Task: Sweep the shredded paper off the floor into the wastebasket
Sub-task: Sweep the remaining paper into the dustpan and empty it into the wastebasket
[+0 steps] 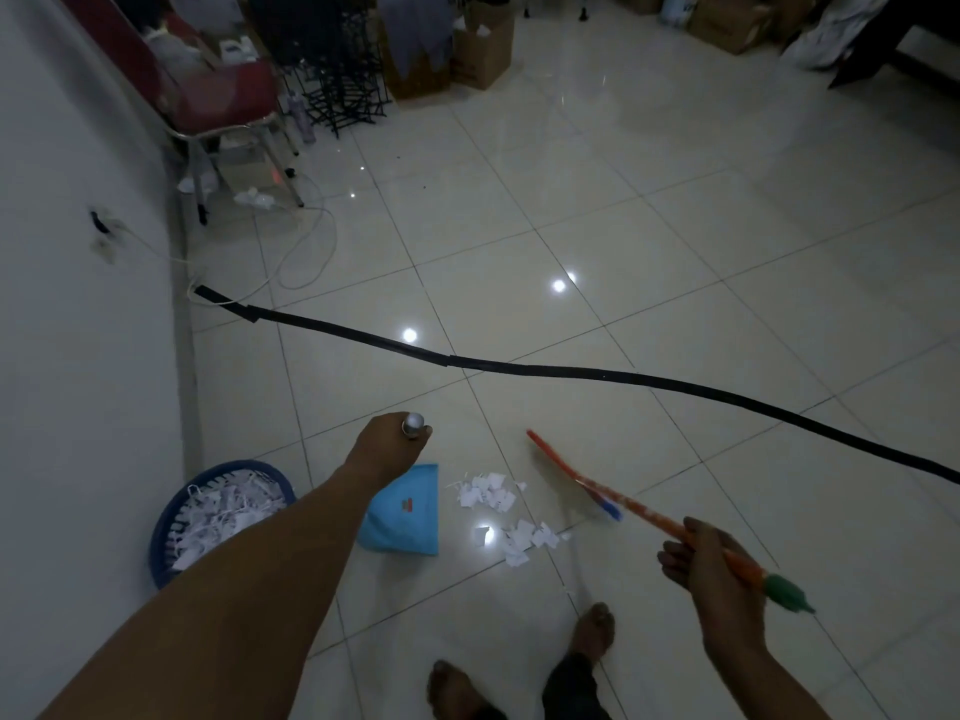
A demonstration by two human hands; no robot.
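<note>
Bare hands, left point(387, 446) gripping the light-blue plastic dustpan's point(408, 511) handle, right point(709, 561) fingers wrapped round the orange broom point(597, 491), risk scattering white paper shreds point(485, 493) past the pan's lip.

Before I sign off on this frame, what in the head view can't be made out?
- Dustpan: its handle and left edge lie behind the left hand and forearm.
- Broom: motion-blurred, so bristle contact with the paper scraps is unclear.
- Wastebasket: near rim hidden by the forearm; its fill depth cannot be told.
- Right hand: grips the broom handle; finger placement is smeared.
- Dustpan label: too small to read.
</note>
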